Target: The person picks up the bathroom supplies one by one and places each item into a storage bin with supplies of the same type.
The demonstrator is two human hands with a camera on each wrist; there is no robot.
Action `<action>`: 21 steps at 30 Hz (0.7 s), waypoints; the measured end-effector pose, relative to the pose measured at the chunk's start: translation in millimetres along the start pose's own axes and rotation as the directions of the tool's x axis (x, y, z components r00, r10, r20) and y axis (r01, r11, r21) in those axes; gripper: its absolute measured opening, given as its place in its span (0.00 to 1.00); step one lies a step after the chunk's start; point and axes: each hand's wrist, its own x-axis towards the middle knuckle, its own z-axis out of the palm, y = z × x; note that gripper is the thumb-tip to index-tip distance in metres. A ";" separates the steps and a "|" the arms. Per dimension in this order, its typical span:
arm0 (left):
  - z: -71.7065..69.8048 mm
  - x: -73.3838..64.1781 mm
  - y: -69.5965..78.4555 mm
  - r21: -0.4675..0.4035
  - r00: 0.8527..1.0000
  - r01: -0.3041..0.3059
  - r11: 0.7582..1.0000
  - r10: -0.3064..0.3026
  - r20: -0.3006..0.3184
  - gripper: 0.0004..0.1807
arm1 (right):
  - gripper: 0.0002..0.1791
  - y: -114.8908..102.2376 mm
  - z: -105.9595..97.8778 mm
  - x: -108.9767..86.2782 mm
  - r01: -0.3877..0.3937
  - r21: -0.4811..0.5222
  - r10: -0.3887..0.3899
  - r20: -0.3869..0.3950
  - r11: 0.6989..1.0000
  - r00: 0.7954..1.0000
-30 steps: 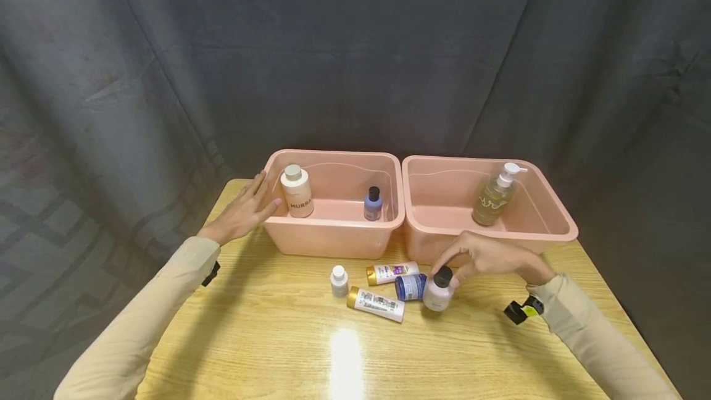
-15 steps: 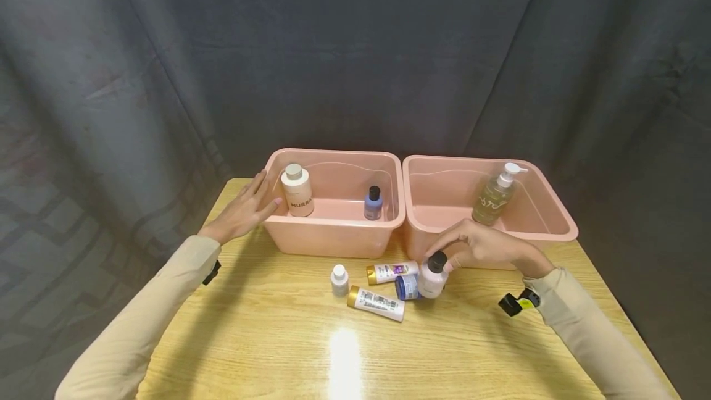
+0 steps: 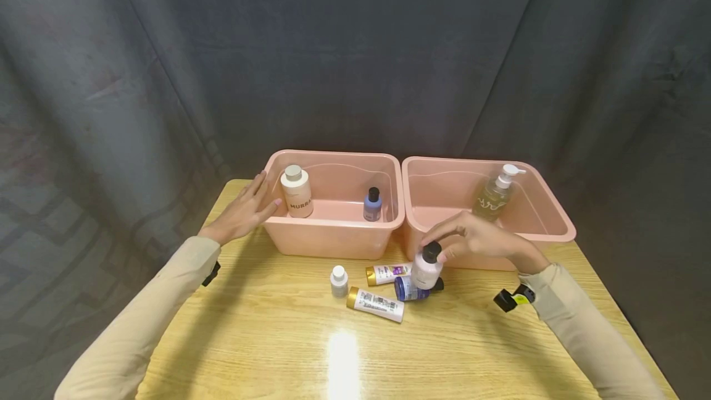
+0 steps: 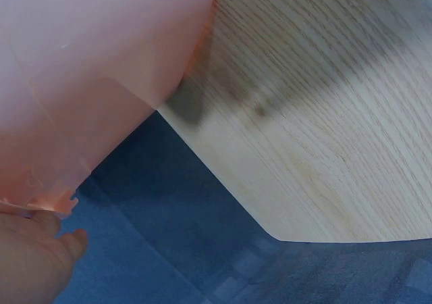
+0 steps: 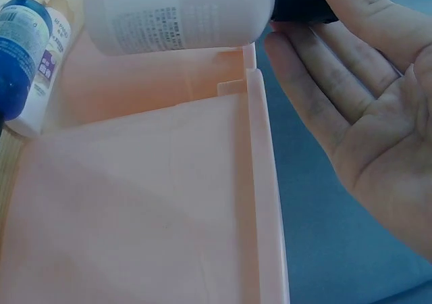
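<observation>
My right hand pinches the black cap of a pale pink-white bottle, which hangs upright in front of the right bin. In the right wrist view the same bottle shows small printed text, its dark cap between thumb and fingers. Beneath it in the head view lies a blue bottle with a dark cap, partly covered. My left hand rests with fingers spread on the left rim of the left pink bin. In the left wrist view, only part of that hand shows at the rim.
In the left bin stand a white bottle and a small blue bottle. The right bin holds a green pump bottle. On the table are a small white bottle and two gold-capped tubes, one tube nearer.
My right hand has lifted the pale bottle and carried it left and toward the bins, uncovering the blue bottle's dark cap. My left hand stays in place.
</observation>
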 end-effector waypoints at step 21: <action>0.1 -0.5 1.0 -0.022 1.000 -0.012 1.000 0.011 -0.017 0.44 | 0.18 -8.4 -3.5 15.7 -0.087 -0.010 0.085 -0.122 0.996 0.989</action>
